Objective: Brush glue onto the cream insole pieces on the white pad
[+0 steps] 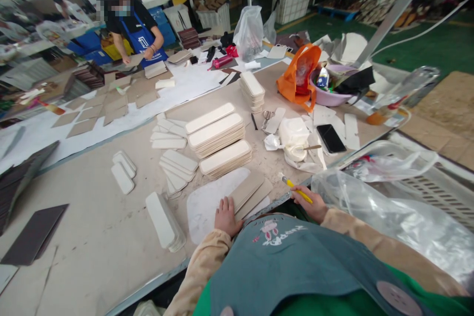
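Note:
My left hand [227,217] lies with its fingers stretched out at the near left end of a few overlapping grey-beige strips [247,191]. Under those strips is a white sheet with rounded corners [202,210]. At the table's front edge my right hand [314,207] is closed around a yellow-handled brush [298,191], its whitish tip pointing up and left. Beyond the strips stand neat stacks of cream rounded pieces [225,158]. Another leaning stack [165,222] is left of my left hand, and fanned pieces [178,170] lie farther back.
A white tub [294,131], scissors [268,117] and a black phone [331,138] lie at right. Behind them are an orange bag [298,76] and a purple basin [331,94]. Dark panels [35,234] lie at left. Across the table a person in a blue apron [142,42] handles flat pieces.

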`<action>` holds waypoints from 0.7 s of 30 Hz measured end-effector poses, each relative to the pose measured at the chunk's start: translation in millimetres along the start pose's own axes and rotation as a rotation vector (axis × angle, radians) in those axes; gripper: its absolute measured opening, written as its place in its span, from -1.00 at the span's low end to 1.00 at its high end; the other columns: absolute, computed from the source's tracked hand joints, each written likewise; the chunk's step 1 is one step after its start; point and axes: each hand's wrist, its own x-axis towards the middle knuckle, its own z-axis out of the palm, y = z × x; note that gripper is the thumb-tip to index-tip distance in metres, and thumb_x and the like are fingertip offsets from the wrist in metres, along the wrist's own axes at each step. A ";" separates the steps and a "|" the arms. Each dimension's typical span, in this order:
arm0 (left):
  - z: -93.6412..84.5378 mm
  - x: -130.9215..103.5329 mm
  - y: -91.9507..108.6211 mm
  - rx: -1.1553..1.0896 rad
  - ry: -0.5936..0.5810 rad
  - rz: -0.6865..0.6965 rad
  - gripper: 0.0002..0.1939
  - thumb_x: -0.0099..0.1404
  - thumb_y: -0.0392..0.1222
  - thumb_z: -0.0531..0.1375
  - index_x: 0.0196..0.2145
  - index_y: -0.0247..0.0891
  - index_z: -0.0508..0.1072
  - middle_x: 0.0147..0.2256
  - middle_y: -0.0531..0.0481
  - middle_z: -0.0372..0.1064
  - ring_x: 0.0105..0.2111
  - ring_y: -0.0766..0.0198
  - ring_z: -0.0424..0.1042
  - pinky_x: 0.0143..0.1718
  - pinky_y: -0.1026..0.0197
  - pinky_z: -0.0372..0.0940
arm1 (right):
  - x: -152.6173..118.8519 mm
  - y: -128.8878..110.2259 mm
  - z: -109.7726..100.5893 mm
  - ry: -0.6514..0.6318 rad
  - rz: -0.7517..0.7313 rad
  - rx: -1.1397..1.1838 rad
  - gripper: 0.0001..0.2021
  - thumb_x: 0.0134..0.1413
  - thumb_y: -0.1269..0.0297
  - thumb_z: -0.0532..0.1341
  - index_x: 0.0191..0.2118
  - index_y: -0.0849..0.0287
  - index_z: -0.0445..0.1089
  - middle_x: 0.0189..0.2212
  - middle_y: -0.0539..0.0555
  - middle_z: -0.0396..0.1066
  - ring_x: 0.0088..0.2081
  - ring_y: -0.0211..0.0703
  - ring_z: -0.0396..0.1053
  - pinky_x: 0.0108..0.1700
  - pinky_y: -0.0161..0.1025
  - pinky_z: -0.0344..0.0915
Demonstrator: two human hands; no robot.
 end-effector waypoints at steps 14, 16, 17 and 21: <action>-31.6 28.9 -41.2 -0.080 -0.002 -0.036 -0.64 0.36 -0.07 -0.12 -0.06 -0.24 0.34 -0.20 -0.13 0.46 -0.18 0.20 0.44 -0.18 0.22 0.26 | 3.4 -0.5 0.7 -0.003 -0.024 0.035 -0.62 0.05 -0.11 0.10 -0.20 0.09 0.34 -0.45 0.07 0.45 -0.46 -0.13 0.43 -0.32 -0.16 0.44; -32.0 30.3 -40.3 -0.072 0.002 -0.048 -0.64 0.36 -0.08 -0.12 -0.05 -0.26 0.33 -0.20 -0.14 0.45 -0.18 0.20 0.43 -0.18 0.23 0.25 | 3.4 -0.5 1.2 -0.005 -0.025 0.032 -0.61 0.04 -0.12 0.10 -0.21 0.09 0.34 -0.46 0.07 0.46 -0.48 -0.13 0.43 -0.35 -0.17 0.44; -31.7 29.9 -38.6 -0.070 0.004 -0.042 -0.64 0.36 -0.07 -0.11 -0.04 -0.25 0.32 -0.18 -0.14 0.44 -0.16 0.20 0.41 -0.15 0.22 0.24 | 3.3 -0.4 1.5 -0.003 -0.024 0.029 -0.62 0.04 -0.12 0.11 -0.21 0.09 0.35 -0.46 0.06 0.46 -0.48 -0.13 0.43 -0.36 -0.18 0.44; -27.0 23.3 -28.2 -0.059 0.010 0.060 -0.55 0.29 0.08 -0.03 0.04 -0.19 0.28 0.00 -0.09 0.32 0.00 0.17 0.26 0.04 0.20 0.13 | 3.8 1.6 2.4 0.020 -0.038 0.048 -0.65 0.05 -0.09 0.12 -0.22 0.08 0.35 -0.46 0.04 0.45 -0.47 -0.14 0.44 -0.35 -0.19 0.46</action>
